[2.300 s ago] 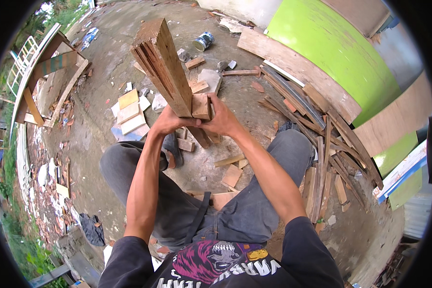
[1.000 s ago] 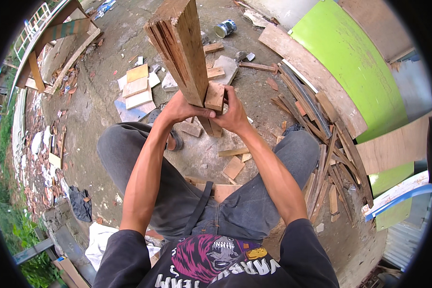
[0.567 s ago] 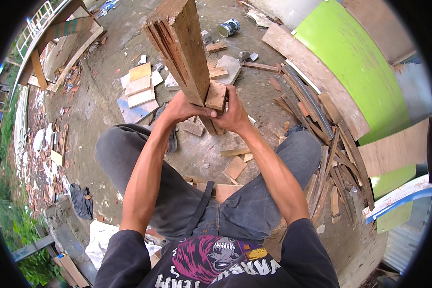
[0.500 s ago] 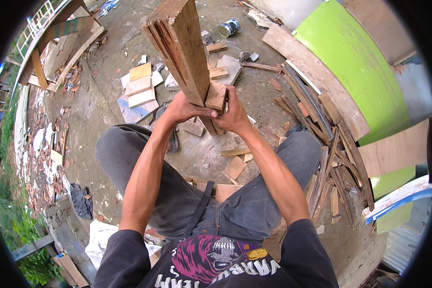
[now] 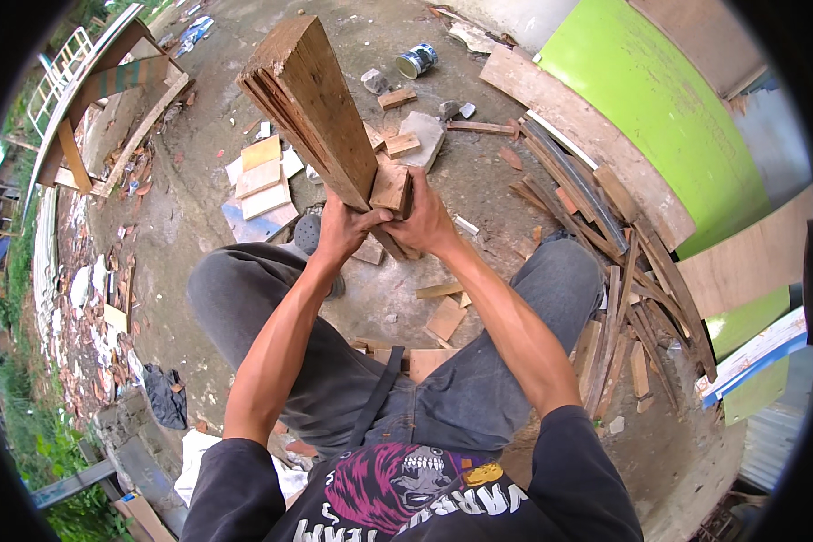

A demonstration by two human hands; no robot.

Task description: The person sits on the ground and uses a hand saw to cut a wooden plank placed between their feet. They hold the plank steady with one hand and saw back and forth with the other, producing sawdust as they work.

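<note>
A thick wooden beam (image 5: 323,117), split along one side, stands up at a tilt in front of me, its top leaning away to the left. My left hand (image 5: 340,228) is wrapped round its lower part. On the right side of the beam a short wood block (image 5: 390,187) lies against it, and my right hand (image 5: 429,217) grips that block from the right. My thumbs meet just below the block. More wood shows beneath my hands, but how the pieces join is hidden by my fingers.
Long wood strips (image 5: 619,298) are piled at my right, by a green panel (image 5: 641,117). Small boards (image 5: 262,176) lie ahead on the left. Beyond the beam are a stone slab (image 5: 425,135) and a can (image 5: 416,60). Wood offcuts (image 5: 445,319) lie between my legs.
The beam has swung a little left and lower, showing more of its top end. Both hands have moved slightly left with it, keeping their grip. The view has shifted a little too.
</note>
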